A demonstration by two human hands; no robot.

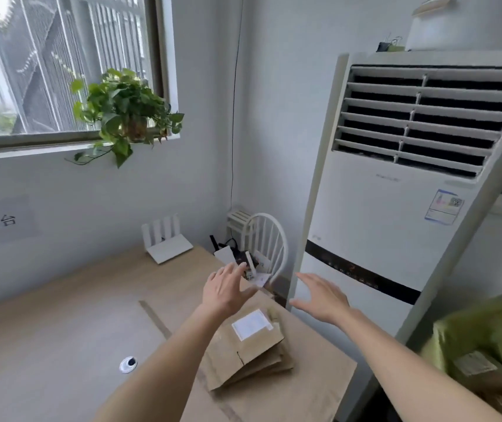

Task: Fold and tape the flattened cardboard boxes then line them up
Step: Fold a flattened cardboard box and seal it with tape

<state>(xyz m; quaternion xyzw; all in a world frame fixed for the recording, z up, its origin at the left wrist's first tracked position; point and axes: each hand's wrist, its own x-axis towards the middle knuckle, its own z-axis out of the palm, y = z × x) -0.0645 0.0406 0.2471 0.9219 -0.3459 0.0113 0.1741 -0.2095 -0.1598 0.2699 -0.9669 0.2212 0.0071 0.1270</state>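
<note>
- A stack of flattened cardboard boxes (pixel 248 354) is seen lying flat on the table (pixel 61 345), close to its right edge. The top one carries a white label (pixel 252 324).
- The left hand (pixel 223 292) is held out above the table just past the far end of the stack, fingers spread and straight, nothing gripped.
- The right hand (pixel 322 296) is held out the same way, palm turned inward, fingers loose and straight, nothing held. It sits past the table's right edge, in front of the air conditioner (pixel 395 208).
- Neither hand is touching the boxes, as far as can be told.
- A small round white thing (pixel 128 364) is left on the table to the left of the stack; what it is can't be made out.
- A white router (pixel 166 240) is parked at the far end of the table by the wall, and a white chair (pixel 269 242) is tucked in the corner behind it.
- A leafy potted plant (pixel 124 112) is set on the window sill.
</note>
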